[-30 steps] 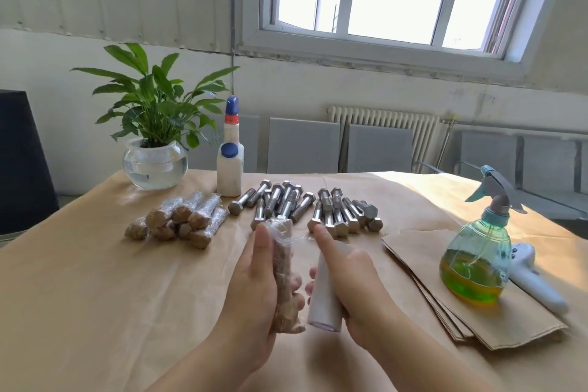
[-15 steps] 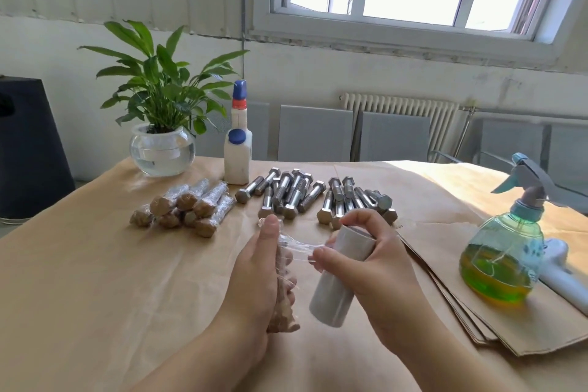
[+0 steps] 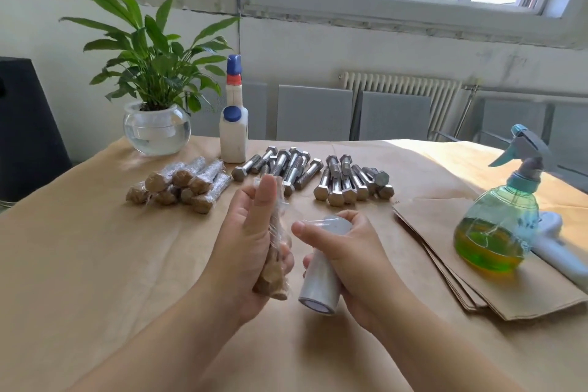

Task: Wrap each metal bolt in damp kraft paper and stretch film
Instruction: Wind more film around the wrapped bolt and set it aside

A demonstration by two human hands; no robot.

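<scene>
Head view: the paper-wrapped bolt (image 3: 274, 251) stands upright in the left hand (image 3: 251, 245), fingers curled round it. The right hand (image 3: 346, 261) grips the film roll (image 3: 321, 277), now drawn back close; the stretched film span has closed, so another turn is laid.

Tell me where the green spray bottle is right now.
In the head view, the green spray bottle stands at the table's right side on the stack of kraft paper sheets, right of the bare bolts, beside a white tool.
</scene>
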